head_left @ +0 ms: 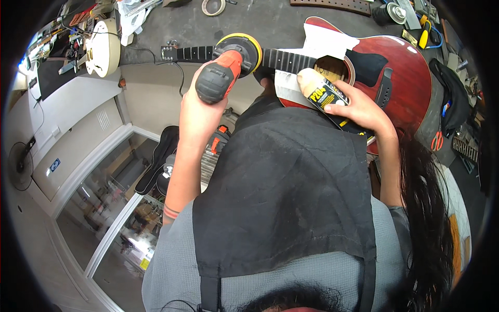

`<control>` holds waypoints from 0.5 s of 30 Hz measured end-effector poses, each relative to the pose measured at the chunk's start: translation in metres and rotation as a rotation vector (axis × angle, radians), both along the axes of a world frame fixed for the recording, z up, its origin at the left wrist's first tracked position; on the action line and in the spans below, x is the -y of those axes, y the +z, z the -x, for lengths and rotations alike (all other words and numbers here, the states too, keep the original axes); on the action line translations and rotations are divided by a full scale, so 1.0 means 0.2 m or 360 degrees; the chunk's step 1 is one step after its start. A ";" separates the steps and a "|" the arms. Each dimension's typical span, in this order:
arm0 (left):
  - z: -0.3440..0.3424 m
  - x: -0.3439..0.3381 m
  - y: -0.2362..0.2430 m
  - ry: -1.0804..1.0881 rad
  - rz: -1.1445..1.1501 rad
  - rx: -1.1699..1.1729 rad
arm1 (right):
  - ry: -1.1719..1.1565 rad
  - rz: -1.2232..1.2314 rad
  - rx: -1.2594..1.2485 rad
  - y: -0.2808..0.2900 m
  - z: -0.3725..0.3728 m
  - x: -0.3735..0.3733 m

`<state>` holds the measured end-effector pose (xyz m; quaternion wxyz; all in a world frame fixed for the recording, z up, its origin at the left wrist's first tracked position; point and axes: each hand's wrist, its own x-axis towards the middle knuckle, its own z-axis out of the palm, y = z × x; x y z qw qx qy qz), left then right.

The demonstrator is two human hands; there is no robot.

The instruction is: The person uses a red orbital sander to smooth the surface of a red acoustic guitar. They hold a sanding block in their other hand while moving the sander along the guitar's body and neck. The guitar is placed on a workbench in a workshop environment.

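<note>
My left hand (200,112) is closed around a red and black cordless polisher (219,79), its round yellow-rimmed pad (254,47) over the fretted guitar neck (286,61). Whether the pad touches the neck, I cannot tell. In my right hand (358,108) is a black-labelled bottle with a beige top (311,80), tilted near the soundhole. Beneath it lies a dark red acoustic guitar (410,78), its headstock to the left. White paper (325,41) covers part of its top beside the neck and soundhole.
A cream guitar body (104,49) stands at far left. Tape (213,6), a spray can (390,14) and orange-handled scissors (437,140) lie on the grey bench (171,26). Below left are a black gig bag (158,161) and a glazed frame (106,249).
</note>
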<state>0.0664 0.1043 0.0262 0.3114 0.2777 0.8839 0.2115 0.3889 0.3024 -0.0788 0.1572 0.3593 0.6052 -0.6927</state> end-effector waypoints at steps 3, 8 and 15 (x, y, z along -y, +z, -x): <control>0.01 -0.06 0.02 -0.0020 0.0150 0.0005 | -0.0001 0.0053 0.0040 -0.01 -0.05 0.01; 0.00 -0.12 0.04 -0.0067 0.0292 -0.0041 | -0.0047 0.0049 -0.0006 -0.03 -0.10 0.04; 0.02 -0.16 0.04 -0.0096 0.0345 -0.0087 | -0.0057 0.0050 -0.0044 -0.06 -0.12 0.04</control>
